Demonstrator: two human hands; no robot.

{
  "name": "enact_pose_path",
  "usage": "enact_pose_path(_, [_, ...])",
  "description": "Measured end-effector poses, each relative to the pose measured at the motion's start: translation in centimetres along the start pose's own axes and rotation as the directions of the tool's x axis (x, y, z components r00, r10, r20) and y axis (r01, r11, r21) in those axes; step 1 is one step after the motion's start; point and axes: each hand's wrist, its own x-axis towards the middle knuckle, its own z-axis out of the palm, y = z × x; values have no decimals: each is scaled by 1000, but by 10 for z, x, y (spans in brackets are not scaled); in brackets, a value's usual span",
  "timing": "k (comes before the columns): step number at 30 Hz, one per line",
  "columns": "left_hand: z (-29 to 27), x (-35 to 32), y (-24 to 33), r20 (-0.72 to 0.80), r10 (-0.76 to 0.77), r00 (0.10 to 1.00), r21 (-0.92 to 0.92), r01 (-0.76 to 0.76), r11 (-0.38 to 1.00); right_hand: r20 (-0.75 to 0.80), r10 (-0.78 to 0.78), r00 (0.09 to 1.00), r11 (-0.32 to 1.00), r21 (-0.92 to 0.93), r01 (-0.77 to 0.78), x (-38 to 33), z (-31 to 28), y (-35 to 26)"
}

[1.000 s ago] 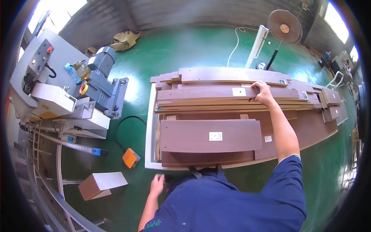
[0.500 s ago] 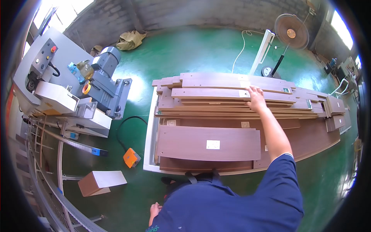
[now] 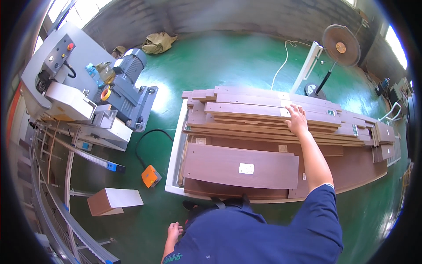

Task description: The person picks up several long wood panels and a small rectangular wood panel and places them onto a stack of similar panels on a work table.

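Note:
My right hand (image 3: 297, 119) reaches forward with fingers spread and rests on a long brown board (image 3: 246, 109), beside a white label (image 3: 285, 112) near the board's middle. It is open and grips nothing. This board lies on top of a pile of narrow boards (image 3: 263, 131). Closer to me is a wider brown panel (image 3: 215, 165), lying flat with a white label (image 3: 246, 168) on it. At my left side hangs my left hand (image 3: 174, 229), its fingers loosely curled and nothing seen in it. It is apart from the boards.
The boards lie on a low white-edged platform (image 3: 175, 152). To the left stand a grey machine (image 3: 125, 103), an orange foot pedal (image 3: 151, 176), a white-and-brown box-like piece (image 3: 125, 198) and curved metal rails (image 3: 83, 224). A fan (image 3: 340, 47) and a white post (image 3: 305, 68) stand behind the boards.
The whole view has shifted slightly, so the boards and machine sit a little farther right. My right hand stays by the label; my left hand shows a little more.

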Motion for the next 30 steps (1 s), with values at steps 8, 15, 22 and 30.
enact_pose_path(8, [-11, 10, -36, -19, -100, 995, -112, 97, 989, -170, -205, 964, 966, 121, 227, -2, 11, -60])
enact_pose_path(15, [-10, 28, -23, -116, 91, 989, -94, -102, 990, -171, -434, 885, 816, 342, 466, -65, 26, -195])
enact_pose_path(22, [-31, 51, -63, -166, 21, 986, -47, -29, 998, -35, -683, 730, 546, 639, 542, -162, 35, -344])
enact_pose_path(30, [-105, 110, -77, -179, -32, 983, -36, 26, 999, -125, -722, 681, 529, 535, 659, -209, 47, -422])
